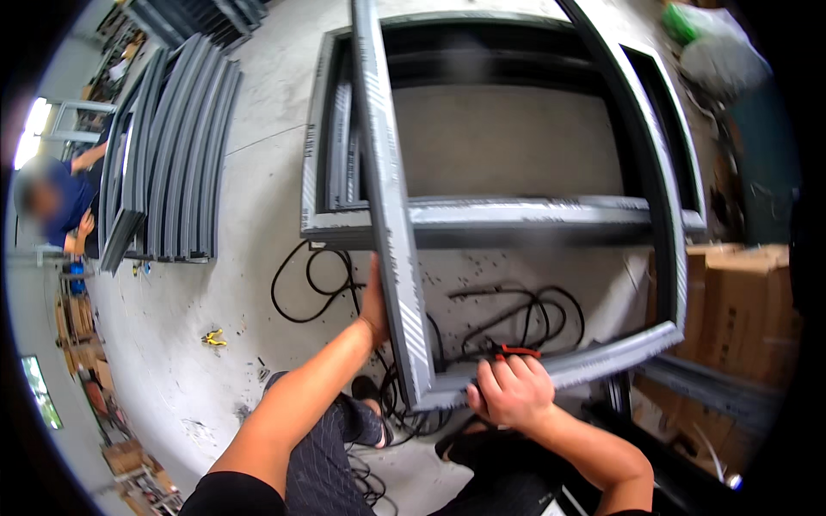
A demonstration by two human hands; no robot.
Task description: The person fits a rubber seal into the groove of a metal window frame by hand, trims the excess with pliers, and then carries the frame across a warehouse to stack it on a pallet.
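Observation:
A grey window frame with striped protective film stands tilted in front of me, one corner toward my legs. My left hand is closed against the outer side of its left bar, the fingers partly hidden behind it. Over the near bar curl the fingers of my right hand, gripping it. A red-handled tool shows just beyond those fingers; whether it touches them I cannot tell. Behind the held frame lies a stack of similar frames, with a grey surface visible through its opening.
Black cable loops across the floor around my feet. Yellow-handled pliers lie to the left. A row of grey frames leans at far left, near another person. Cardboard boxes stand on the right.

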